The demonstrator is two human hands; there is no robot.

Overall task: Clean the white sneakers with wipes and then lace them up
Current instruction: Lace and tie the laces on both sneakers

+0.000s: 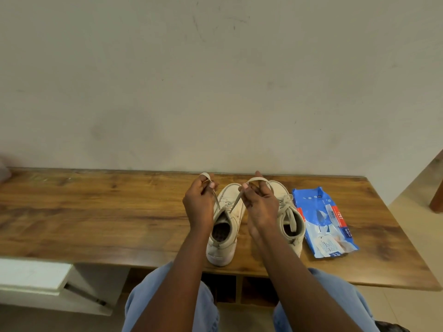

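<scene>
Two white sneakers stand side by side on the wooden table [96, 212], toes toward the wall. Above the left sneaker [224, 238], my left hand [200, 200] pinches one loop of its beige lace [217, 200], and my right hand [260, 204] holds the other loop, which arches over my fingers. Both lace ends run down to the top eyelets of that shoe. The right sneaker [291, 221] sits partly behind my right hand, its lace threaded and lying loosely knotted over the tongue.
A blue pack of wipes [323, 221] lies flat on the table just right of the sneakers. The wall runs along the table's far edge. A white shelf [33, 274] sits low at the left, and a wooden leg [437, 195] stands at the far right.
</scene>
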